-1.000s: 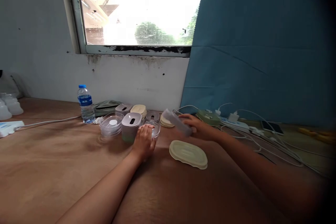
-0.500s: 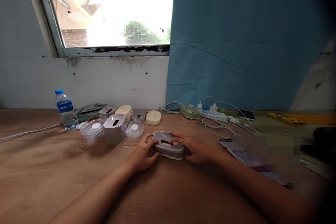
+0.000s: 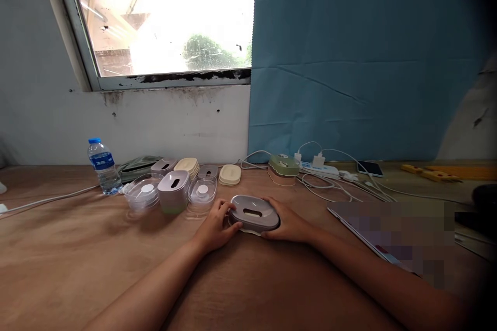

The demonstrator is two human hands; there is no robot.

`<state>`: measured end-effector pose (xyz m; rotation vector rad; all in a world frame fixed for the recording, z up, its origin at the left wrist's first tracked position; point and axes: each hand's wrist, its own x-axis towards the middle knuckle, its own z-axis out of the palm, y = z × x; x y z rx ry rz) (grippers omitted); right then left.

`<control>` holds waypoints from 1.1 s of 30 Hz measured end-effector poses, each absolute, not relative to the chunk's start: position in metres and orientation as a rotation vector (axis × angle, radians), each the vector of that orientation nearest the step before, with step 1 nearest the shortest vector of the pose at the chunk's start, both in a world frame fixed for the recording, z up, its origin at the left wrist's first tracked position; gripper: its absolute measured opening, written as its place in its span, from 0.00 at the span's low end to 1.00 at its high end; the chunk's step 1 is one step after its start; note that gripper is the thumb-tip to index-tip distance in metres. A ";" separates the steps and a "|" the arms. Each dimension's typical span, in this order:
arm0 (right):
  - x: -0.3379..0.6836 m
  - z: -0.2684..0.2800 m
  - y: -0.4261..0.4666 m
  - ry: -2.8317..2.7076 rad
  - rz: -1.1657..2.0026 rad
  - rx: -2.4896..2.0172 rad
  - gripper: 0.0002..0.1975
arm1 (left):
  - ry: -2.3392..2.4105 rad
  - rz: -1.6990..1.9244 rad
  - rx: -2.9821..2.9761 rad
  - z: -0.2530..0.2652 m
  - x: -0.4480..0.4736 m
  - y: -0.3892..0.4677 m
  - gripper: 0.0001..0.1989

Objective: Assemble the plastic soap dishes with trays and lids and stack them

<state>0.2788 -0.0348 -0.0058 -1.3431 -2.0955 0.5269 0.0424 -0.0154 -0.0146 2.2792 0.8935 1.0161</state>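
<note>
A grey oval lid (image 3: 254,212) with a slot in its middle sits in front of me on the wooden table, a pale cream edge showing under it. My left hand (image 3: 216,225) grips its left end, fingertips on the rim and thumb at the near side. Around the right end curls my right hand (image 3: 288,221), thumb low at the near edge; some of its fingers are hidden behind the lid. Beyond my left hand stand a lilac slotted container (image 3: 174,194) and a clear container (image 3: 202,192) with a white round disc.
Cream lids (image 3: 230,174) lie at the back, and a green-topped box (image 3: 284,165) stands near a power strip (image 3: 320,168) with loose white cables. Far left is a water bottle (image 3: 104,168). A phone (image 3: 365,235), partly blurred out, lies by my right forearm.
My right hand has slid from the lid's top, by the slot, to its right end. The lid's top now tips more toward me. The camera view has shifted slightly.
</note>
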 end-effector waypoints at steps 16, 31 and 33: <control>0.271 0.003 -0.054 -2.171 0.526 -1.410 0.45 | 0.785 0.902 2.318 -0.009 0.025 -0.012 0.17; 0.267 -0.004 -0.054 -2.203 0.485 -1.309 0.44 | 0.824 0.732 2.311 -0.004 0.016 -0.010 0.24; 0.266 -0.004 -0.055 -2.216 0.485 -1.289 0.44 | 0.809 0.714 2.310 -0.004 0.015 -0.010 0.24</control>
